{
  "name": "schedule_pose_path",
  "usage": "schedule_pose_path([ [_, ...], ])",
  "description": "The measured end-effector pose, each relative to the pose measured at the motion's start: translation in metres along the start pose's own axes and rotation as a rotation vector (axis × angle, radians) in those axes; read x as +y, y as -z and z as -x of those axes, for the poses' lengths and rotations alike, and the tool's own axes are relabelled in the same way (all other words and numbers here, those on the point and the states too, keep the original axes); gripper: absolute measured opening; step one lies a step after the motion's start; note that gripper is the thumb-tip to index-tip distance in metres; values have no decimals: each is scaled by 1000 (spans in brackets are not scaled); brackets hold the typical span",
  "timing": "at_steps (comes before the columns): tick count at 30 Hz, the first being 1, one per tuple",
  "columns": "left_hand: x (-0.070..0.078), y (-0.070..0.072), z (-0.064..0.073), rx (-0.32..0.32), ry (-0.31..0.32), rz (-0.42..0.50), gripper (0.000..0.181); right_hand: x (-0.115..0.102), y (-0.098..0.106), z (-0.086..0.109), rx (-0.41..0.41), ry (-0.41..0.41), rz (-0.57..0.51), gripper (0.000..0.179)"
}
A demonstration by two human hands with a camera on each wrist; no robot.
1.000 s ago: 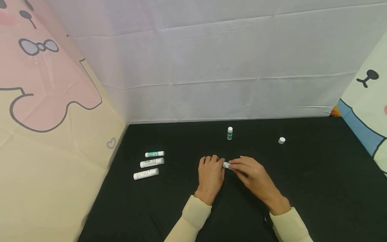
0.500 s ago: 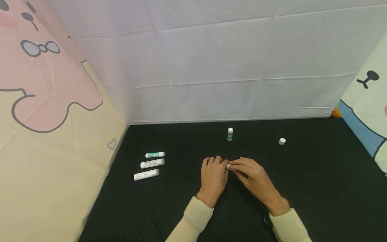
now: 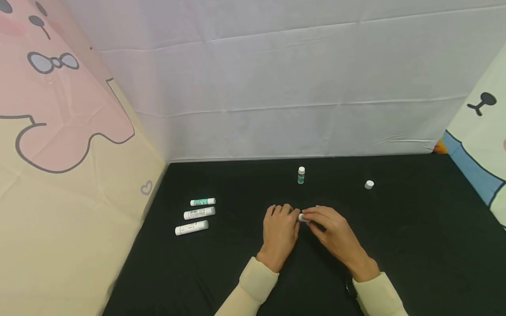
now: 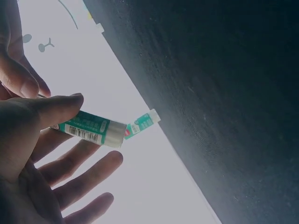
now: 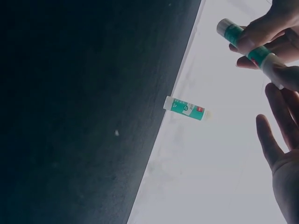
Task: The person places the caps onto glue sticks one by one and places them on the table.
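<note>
Left fingers point(image 4: 49, 142) and right fingers point(image 3: 321, 218) pinch one glue stick point(image 4: 88, 129), well off the table's far edge point(image 3: 237, 162)

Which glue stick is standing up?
The glue stick at the back middle: it stands upright. The three sticks at left lie down, and the held stick is sideways.

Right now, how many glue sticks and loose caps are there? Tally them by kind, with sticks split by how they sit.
Lying glue sticks: 3
Standing glue stick: 1
Held glue stick: 1
Loose white cap: 1
Total: 6
</note>
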State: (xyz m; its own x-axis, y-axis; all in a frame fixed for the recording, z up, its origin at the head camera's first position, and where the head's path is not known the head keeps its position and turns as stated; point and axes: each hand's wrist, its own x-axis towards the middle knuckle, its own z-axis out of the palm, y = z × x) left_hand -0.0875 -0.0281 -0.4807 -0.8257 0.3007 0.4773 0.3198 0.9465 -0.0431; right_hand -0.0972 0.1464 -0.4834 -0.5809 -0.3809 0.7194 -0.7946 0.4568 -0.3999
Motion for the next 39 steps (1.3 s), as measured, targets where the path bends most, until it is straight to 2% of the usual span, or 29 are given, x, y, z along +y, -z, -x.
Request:
schedule_pose_path([
  [8, -2, 0, -1, 20, -34, 59, 10, 2, 0, 0, 12, 14, 0, 48],
  [21, -2, 3, -1, 42, -82, 23, 14, 2, 1, 1, 34, 15, -32, 48],
  [31, -2, 4, 0, 57, -99, 34, 13, -1, 3, 0, 27, -20, -58, 46],
  [39, 2, 7, 2, 49, -107, 10, 13, -4, 3, 2, 29, -52, -79, 45],
])
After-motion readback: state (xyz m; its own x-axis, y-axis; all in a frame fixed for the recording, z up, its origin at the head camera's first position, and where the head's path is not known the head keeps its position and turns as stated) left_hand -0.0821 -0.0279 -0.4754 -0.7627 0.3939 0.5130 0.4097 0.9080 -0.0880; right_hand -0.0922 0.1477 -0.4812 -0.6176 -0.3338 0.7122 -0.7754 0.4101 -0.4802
